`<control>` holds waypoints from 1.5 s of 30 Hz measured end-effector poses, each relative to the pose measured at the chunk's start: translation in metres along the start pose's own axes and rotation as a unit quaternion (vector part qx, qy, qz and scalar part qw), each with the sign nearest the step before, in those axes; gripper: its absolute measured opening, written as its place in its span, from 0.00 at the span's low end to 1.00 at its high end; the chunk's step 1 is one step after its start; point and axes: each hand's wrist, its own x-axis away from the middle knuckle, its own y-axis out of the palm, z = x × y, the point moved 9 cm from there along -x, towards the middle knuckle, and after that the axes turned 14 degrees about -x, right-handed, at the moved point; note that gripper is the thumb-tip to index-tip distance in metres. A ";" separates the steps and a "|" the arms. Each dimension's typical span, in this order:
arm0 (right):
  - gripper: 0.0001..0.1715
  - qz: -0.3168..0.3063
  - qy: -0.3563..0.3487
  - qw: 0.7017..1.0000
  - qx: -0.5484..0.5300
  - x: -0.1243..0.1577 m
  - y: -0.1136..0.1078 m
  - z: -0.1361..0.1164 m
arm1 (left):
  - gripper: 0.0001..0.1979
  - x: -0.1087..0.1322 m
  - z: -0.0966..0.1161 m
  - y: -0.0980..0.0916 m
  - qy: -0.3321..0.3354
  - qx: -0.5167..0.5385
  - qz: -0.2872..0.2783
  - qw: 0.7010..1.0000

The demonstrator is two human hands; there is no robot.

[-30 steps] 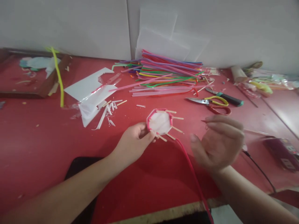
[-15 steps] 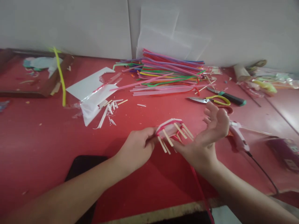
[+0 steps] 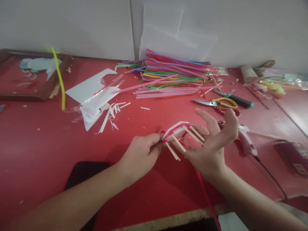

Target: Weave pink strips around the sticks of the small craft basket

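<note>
My left hand pinches the near edge of a small white disc rimmed with pink and red straw, tilted almost edge-on above the red table. Several thin wooden sticks jut out of its rim toward me. My right hand lies palm up with fingers spread, just right of the disc and under the sticks, holding nothing. A long red straw trails from the disc down past the table's front edge.
A heap of coloured straws lies at the back centre. Scissors and a dark-handled knife lie behind my right hand, a pink glue gun with a cable beside it. White paper scraps lie left; a black phone sits under my left forearm.
The disc, held flat facing up a second ago, has been tipped on edge by my left hand. My right hand turned palm up and slid in under the sticks.
</note>
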 end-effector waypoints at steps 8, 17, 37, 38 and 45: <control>0.65 -0.002 0.033 0.999 -0.029 -0.001 0.003 0.005 | 0.10 0.000 -0.003 -0.003 -0.005 0.040 0.023 0.999; 0.59 0.018 0.093 0.992 -0.089 -0.004 0.003 0.019 | 0.08 -0.002 -0.010 -0.005 -0.038 0.090 0.046 0.994; 0.17 -0.185 -0.140 0.958 0.168 -0.003 0.014 -0.023 | 0.13 -0.005 -0.011 -0.011 -0.032 0.030 0.043 0.998; 0.16 -0.198 -0.133 0.958 0.156 -0.002 0.015 -0.022 | 0.14 -0.005 -0.008 -0.011 -0.018 0.011 0.042 0.999; 0.16 -0.246 -0.094 0.956 0.132 0.002 0.022 -0.013 | 0.15 -0.005 0.000 -0.010 0.032 0.021 0.041 0.998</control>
